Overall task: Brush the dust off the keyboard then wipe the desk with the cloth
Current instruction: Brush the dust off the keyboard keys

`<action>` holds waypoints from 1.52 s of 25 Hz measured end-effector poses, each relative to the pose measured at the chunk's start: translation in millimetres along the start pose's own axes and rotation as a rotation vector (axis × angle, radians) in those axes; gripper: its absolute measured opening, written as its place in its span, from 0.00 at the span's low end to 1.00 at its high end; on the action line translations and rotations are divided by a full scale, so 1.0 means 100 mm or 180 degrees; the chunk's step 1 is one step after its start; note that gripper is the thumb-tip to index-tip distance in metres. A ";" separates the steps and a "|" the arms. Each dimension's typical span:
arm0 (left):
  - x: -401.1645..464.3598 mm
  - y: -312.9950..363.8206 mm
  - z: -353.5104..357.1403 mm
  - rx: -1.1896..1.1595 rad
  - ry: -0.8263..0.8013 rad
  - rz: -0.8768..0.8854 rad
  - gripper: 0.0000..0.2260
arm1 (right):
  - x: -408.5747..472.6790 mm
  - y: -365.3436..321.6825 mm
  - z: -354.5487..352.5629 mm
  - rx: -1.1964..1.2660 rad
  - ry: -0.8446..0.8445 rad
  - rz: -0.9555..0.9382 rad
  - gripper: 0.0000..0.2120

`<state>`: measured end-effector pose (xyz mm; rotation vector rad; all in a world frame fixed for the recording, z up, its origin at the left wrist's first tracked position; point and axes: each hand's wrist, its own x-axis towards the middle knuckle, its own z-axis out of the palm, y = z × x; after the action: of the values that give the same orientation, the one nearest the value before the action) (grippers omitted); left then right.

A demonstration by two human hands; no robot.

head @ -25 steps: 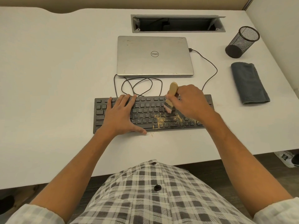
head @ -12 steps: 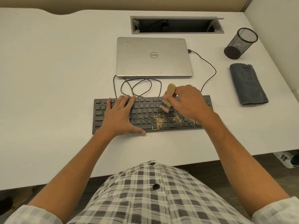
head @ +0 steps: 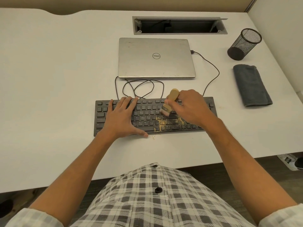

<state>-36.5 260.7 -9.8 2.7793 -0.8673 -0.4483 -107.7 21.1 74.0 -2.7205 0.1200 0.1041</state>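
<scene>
One view, head camera: brushing step in hand, cloth not yet used.
Right hand [head: 191, 108] has its grip clenched round the small wooden-handled brush [head: 170, 100], bristles on the keys of the flat black keyboard [head: 177, 123] above the yellowish dust patch [head: 170, 122]. Left hand [head: 122, 118] lies flat, grip released, steadying the keyboard. Judgement: sweep short strokes toward the front edge, onto the white counter [head: 49, 95]. Folded grey cloth [head: 251, 86] lies well apart, at right.

We take this for an office: a white desk [head: 49, 79] with a cable hatch [head: 180, 25] cut in at the far side, a shut laptop [head: 155, 58], a wired keyboard [head: 101, 112], a mesh pen cup [head: 244, 45] far right, partition walls close round.
</scene>
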 end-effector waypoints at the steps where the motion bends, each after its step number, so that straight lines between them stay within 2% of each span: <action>1: 0.00 0.00 0.00 -0.0003 -0.0003 0.0002 0.67 | -0.01 0.02 -0.01 0.0074 0.0013 0.0031 0.20; 3: -0.01 0.00 0.00 0.0003 0.0009 -0.0007 0.67 | -0.03 0.01 0.01 0.0057 -0.0087 0.0039 0.21; 6: 0.00 0.00 0.01 -0.0019 0.0006 0.0006 0.67 | -0.07 0.01 0.04 0.0019 0.0082 0.0070 0.22; 10: 0.00 -0.01 0.01 -0.0027 0.0014 0.0001 0.67 | -0.06 -0.03 0.02 -0.0091 -0.0235 0.0043 0.23; 13: 0.00 0.00 0.01 -0.0013 0.0007 0.0011 0.67 | -0.04 -0.07 0.01 -0.0133 -0.0064 0.0069 0.21; 16: -0.01 -0.01 0.01 -0.0022 0.0014 -0.0021 0.67 | -0.03 -0.12 -0.01 -0.0178 -0.0279 0.0019 0.20; 19: 0.00 0.00 0.02 -0.0039 0.0009 -0.0009 0.67 | 0.02 -0.13 -0.01 -0.0234 -0.0179 -0.0072 0.19; 23: 0.00 -0.01 0.02 -0.0032 0.0017 -0.0014 0.67 | 0.03 -0.21 0.02 -0.0404 -0.0416 -0.0247 0.20; 26: 0.00 0.00 0.02 -0.0035 0.0023 0.0004 0.67 | 0.06 -0.24 -0.03 -0.0335 -0.0286 -0.0242 0.19; 29: 0.00 -0.01 0.03 -0.0042 0.0026 -0.0012 0.67 | 0.08 -0.30 -0.02 -0.0440 -0.0482 -0.0273 0.19; 38: 0.01 -0.01 0.03 -0.0036 0.0022 -0.0002 0.67 | 0.11 -0.33 -0.03 -0.0472 -0.0391 -0.0402 0.19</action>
<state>-36.5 260.9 -13.4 2.7693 -0.8599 -0.4420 -93.4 49.5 88.8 -2.8516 -0.0986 0.2519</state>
